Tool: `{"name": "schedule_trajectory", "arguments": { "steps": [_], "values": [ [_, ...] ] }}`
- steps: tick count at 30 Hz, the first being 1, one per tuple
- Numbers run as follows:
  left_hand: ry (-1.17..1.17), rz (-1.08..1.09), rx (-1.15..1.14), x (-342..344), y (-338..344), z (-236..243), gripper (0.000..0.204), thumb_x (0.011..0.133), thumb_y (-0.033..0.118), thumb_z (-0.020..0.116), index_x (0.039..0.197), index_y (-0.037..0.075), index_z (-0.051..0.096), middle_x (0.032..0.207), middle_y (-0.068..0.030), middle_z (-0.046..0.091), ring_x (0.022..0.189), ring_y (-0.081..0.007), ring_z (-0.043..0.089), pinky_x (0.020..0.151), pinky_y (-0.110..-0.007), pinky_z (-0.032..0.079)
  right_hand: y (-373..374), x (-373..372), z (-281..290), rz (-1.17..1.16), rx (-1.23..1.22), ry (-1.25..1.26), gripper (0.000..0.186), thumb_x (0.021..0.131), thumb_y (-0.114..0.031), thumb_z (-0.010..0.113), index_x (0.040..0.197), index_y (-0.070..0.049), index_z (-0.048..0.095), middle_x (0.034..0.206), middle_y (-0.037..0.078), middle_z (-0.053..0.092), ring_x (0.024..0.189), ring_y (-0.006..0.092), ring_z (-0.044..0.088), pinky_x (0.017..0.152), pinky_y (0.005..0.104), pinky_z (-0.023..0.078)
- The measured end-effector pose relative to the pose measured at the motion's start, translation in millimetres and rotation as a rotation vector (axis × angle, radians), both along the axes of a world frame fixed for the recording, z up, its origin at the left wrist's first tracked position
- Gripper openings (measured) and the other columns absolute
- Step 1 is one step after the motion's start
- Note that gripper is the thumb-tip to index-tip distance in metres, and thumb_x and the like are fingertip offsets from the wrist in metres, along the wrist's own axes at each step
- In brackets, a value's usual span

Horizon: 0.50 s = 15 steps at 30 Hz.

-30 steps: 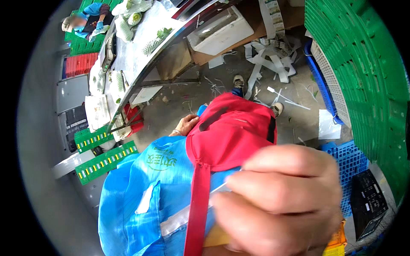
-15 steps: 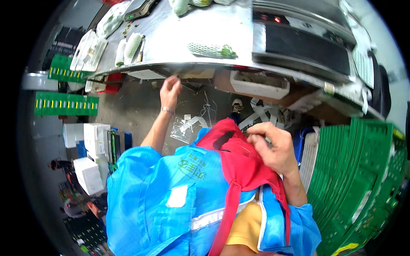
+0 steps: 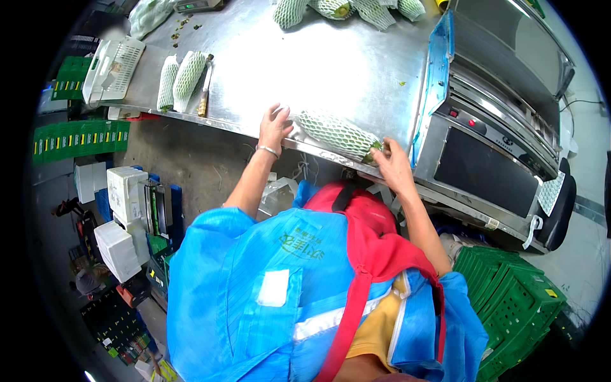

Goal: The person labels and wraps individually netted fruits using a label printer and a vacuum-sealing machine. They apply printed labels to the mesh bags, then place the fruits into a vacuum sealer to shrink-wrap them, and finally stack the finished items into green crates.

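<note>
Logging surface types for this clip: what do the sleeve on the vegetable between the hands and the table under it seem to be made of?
The sleeve on the long green vegetable looks like white foam netting: an open diamond mesh, matte and puffy, with green showing through. The table looks like stainless steel: grey, dully reflective, with smeared glare and a thin folded front edge. The left hand and right hand rest at the sleeve's two ends.

Brushed steel table (image 3: 331, 70), white foam-mesh sleeve (image 3: 334, 132), green plastic crates (image 3: 515, 305)

My left hand (image 3: 275, 127) has come up onto the table's (image 3: 331, 70) front edge. My right hand (image 3: 391, 167) left my apron — both now touch the net-sleeved vegetable (image 3: 336, 134) there.
</note>
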<state>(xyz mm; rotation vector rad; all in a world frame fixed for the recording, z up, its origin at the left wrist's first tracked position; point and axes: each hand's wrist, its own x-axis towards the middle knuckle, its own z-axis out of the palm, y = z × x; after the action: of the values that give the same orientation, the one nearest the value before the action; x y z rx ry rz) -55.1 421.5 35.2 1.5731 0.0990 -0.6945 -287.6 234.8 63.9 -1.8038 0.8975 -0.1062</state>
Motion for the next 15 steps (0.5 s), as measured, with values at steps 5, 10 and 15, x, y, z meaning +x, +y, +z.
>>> {"name": "schedule_trajectory", "arguments": {
  "steps": [5,10,15],
  "values": [
    [0.376,0.274,-0.163,-59.5,-37.3,25.2,0.098,0.073,0.03,0.073,0.141,0.015,0.003,0.12,-0.0121,0.042,0.107,-0.0253,0.045,0.085,-0.036,0.044,-2.6,11.9,-17.3,-0.04,-0.09,-0.132,0.015,0.079,-0.008,0.058,0.086,0.005,0.055,0.084,0.015,0.055,0.079,0.027,0.054,0.072,0.0342,0.043],
    [0.121,0.296,-0.024,-68.3,-88.8,11.3,0.107,0.063,0.014,0.079,0.139,0.005,0.005,0.13,-0.0201,0.036,0.119,-0.029,0.037,0.098,-0.041,0.033,8.6,16.2,1.4,-0.081,-0.165,-0.301,0.006,0.081,-0.002,0.053,0.081,0.003,0.051,0.08,0.012,0.053,0.074,0.0234,0.053,0.07,0.0319,0.042],
    [0.075,0.221,-0.227,-62.5,-99.3,8.4,0.104,0.059,-0.001,0.075,0.138,0.004,0.009,0.122,-0.0207,0.042,0.104,-0.0283,0.05,0.084,-0.039,0.046,7.6,13.2,44.0,-0.29,0.489,-0.491,0.01,0.089,-0.007,0.049,0.083,0.0,0.051,0.085,0.004,0.053,0.073,0.0096,0.05,0.069,0.0226,0.042]
  ]
}}
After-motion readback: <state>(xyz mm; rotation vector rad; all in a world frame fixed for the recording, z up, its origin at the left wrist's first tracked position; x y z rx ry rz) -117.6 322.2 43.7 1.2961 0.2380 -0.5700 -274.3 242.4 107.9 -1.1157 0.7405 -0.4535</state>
